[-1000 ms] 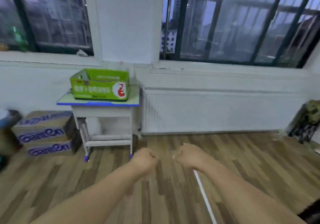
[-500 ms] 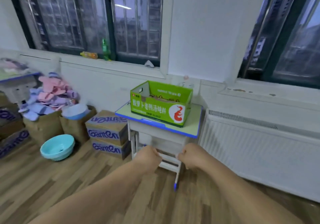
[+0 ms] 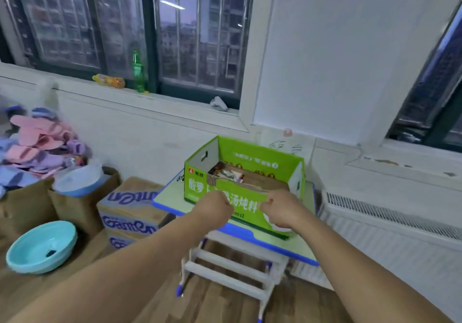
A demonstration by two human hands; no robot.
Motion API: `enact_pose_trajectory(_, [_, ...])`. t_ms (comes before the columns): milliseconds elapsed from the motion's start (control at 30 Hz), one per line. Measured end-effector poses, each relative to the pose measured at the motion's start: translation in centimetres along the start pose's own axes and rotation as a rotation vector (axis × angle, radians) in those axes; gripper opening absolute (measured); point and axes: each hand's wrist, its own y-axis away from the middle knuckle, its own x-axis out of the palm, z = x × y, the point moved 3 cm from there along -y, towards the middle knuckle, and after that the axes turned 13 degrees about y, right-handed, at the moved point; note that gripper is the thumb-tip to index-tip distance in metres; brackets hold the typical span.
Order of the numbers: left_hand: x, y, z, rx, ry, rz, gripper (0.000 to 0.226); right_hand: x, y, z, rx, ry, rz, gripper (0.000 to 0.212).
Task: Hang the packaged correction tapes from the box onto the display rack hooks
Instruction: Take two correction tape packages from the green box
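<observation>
Green cardboard box (image 3: 200, 190) sits on the counter (image 3: 295, 250) just beyond both fists: left hand (image 3: 216, 206) and right hand (image 3: 277, 210) are clenched, holding nothing. Inside, past the left hand's knuckles, lie packets (image 3: 230, 173), too blurred to identify. Better to uncurl one hand, reach over the near wall and pinch one card by its top. No rack shows; cartons (image 3: 127, 212) and a teal basin (image 3: 41, 246) sit left of the left hand.

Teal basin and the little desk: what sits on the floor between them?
Two stacked cardboard cartons with blue lettering stand between the basin and the desk. This shows in the head view.
</observation>
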Motion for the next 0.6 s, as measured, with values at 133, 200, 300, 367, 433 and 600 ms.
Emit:
enact_pose_trajectory(133, [-1.2, -6.9, 0.0, 0.005, 0.024, 0.043, 0.039, -1.6, -6.3, 0.2, 0.026, -0.018, 0.008, 0.038])
enact_pose_trajectory(200, [-1.4, -10.4, 0.1, -0.007, 0.005, 0.045, 0.038, -1.9, -9.6, -0.2, 0.046, -0.004, -0.004, 0.040])
enact_pose_trajectory(300, [-1.6, -15.5, 0.1, -0.018, 0.001, 0.028, 0.031, -1.6, -15.3, -0.5, 0.035, 0.001, 0.012, 0.038])
enact_pose_trajectory(367, [-1.6, -18.4, 0.3, -0.039, -0.024, 0.011, 0.027, -1.1, -19.2, -0.7, 0.022, -0.007, 0.040, 0.036])
enact_pose_trajectory(433, [-1.7, -21.1, 0.5, -0.073, -0.047, -0.009, 0.028, -0.7, -23.4, -0.7, 0.003, -0.028, 0.062, 0.032])
enact_pose_trajectory(600, [-2.0, -26.4, 1.2, -0.122, -0.089, -0.031, 0.032, 1.3, -31.5, 0.0, 0.006, -0.057, 0.144, 0.029])
